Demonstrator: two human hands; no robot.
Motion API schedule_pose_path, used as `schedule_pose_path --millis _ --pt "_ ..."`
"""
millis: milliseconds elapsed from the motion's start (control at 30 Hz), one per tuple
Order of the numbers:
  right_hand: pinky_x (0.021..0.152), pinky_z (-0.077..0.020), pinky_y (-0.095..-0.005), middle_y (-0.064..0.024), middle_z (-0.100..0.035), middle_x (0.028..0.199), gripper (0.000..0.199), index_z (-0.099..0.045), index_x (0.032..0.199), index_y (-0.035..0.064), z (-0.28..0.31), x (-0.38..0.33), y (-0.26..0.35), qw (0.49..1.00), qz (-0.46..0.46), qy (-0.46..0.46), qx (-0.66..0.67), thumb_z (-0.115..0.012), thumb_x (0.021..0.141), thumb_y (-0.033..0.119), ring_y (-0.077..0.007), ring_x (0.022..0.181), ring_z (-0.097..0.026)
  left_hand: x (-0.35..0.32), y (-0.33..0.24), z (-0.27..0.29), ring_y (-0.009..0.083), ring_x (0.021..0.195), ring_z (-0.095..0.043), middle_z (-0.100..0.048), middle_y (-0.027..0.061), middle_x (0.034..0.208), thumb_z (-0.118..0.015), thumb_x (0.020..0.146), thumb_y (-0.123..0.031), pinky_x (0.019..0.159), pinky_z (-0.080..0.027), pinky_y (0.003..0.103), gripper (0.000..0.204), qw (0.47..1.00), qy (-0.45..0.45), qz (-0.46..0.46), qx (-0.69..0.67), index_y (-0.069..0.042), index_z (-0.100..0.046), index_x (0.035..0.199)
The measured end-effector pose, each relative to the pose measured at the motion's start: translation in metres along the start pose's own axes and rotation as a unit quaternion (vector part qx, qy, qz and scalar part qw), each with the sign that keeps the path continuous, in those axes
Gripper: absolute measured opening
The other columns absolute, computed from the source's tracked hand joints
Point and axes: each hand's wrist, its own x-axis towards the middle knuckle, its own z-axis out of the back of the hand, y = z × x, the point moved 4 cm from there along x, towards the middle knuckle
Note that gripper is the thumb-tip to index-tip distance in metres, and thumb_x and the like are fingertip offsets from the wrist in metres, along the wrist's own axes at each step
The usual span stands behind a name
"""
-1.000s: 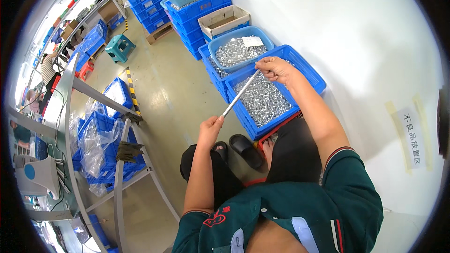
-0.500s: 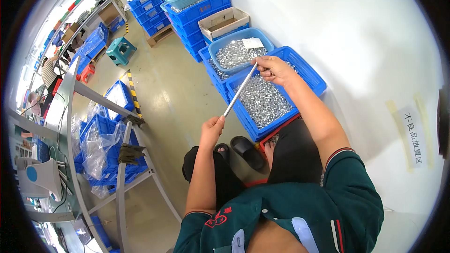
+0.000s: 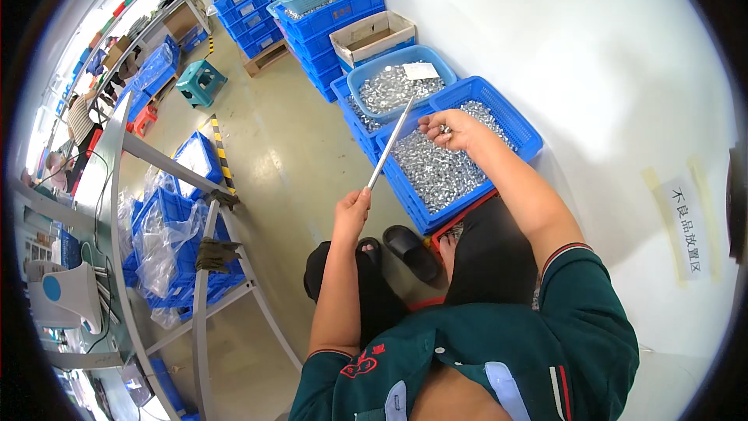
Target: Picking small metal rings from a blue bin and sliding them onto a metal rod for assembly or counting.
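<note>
My left hand [image 3: 352,212] is closed around the lower end of a thin silvery rod [image 3: 392,143], which slants up and away to the right. The rod's far tip stands free, beside a light blue basket [image 3: 448,70] of shiny metal pieces. My right hand [image 3: 449,129] hovers over a blue crate [image 3: 532,146] heaped with small silvery metal parts [image 3: 436,171]. Its fingers are curled, and a bit of small metal parts shows between them; how many they hold is hidden.
Behind the baskets stand an open cardboard box [image 3: 374,40] and stacked blue crates [image 3: 312,31]. To the left are a metal-framed bench [image 3: 204,320], crates with plastic wrap [image 3: 167,242] and a teal stool [image 3: 200,83]. A white wall [image 3: 592,70] rises at the right.
My right hand has come off the rod's far tip and moved slightly right and nearer, over the crate. The rod is now steeper, still in my left hand.
</note>
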Motion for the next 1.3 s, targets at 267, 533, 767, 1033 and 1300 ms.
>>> schedule_pose_path --millis 267,533,767,1033,1300 --pt "0.031 -0.0246 -0.0144 -0.0058 -0.050 0.077 0.017 -0.049 0.094 0.0002 -0.004 -0.010 0.014 0.997 0.073 0.025 0.016 -0.052 0.085 0.014 -0.0041 0.045 -0.036 -0.001 0.002 0.001 0.0019 0.039 -0.026 -0.033 -0.0076 0.049 -0.051 0.086 -0.034 0.035 -0.017 0.019 0.034 1.000 0.008 -0.008 0.000 -0.010 -0.045 0.063" --pt "0.031 -0.0234 -0.0155 0.0009 -0.043 0.062 0.027 -0.051 0.084 0.0054 -0.006 -0.016 0.020 0.990 0.130 0.034 0.041 -0.058 0.083 0.032 -0.0037 0.042 -0.032 -0.003 0.000 -0.001 0.0019 0.038 -0.025 -0.032 -0.0077 0.048 -0.051 0.086 -0.033 0.035 -0.017 0.019 0.034 0.999 0.031 -0.024 0.024 -0.010 -0.045 0.062" --pt "0.033 -0.0233 -0.0155 -0.0011 -0.045 0.064 0.024 -0.051 0.086 0.0018 -0.008 -0.019 0.024 0.988 0.134 0.047 0.065 -0.055 0.086 0.025 -0.0042 0.044 -0.034 -0.003 0.000 -0.001 0.0021 0.038 -0.025 -0.032 -0.0078 0.047 -0.051 0.086 -0.034 0.035 -0.017 0.020 0.035 0.998 0.035 -0.035 0.043 -0.011 -0.045 0.060" --pt "0.033 -0.0251 -0.0143 -0.0009 -0.046 0.061 0.019 -0.053 0.086 0.0025 -0.013 -0.020 0.021 0.986 0.123 0.091 0.068 -0.057 0.085 0.021 -0.0045 0.045 -0.036 -0.004 0.000 0.000 0.0022 0.039 -0.025 -0.032 -0.0079 0.048 -0.051 0.086 -0.034 0.036 -0.017 0.021 0.035 0.998 0.032 -0.042 0.041 -0.011 -0.045 0.061" --pt "0.033 -0.0229 -0.0143 0.0015 -0.043 0.057 0.018 -0.054 0.085 0.0035 -0.018 -0.022 0.021 0.993 0.084 0.079 -0.006 -0.053 0.087 0.022 -0.0030 0.042 -0.032 -0.001 0.006 0.000 0.0025 0.041 -0.026 -0.033 -0.0079 0.049 -0.052 0.086 -0.033 0.038 -0.018 0.021 0.035 0.997 0.026 -0.058 0.047 -0.010 -0.045 0.061"
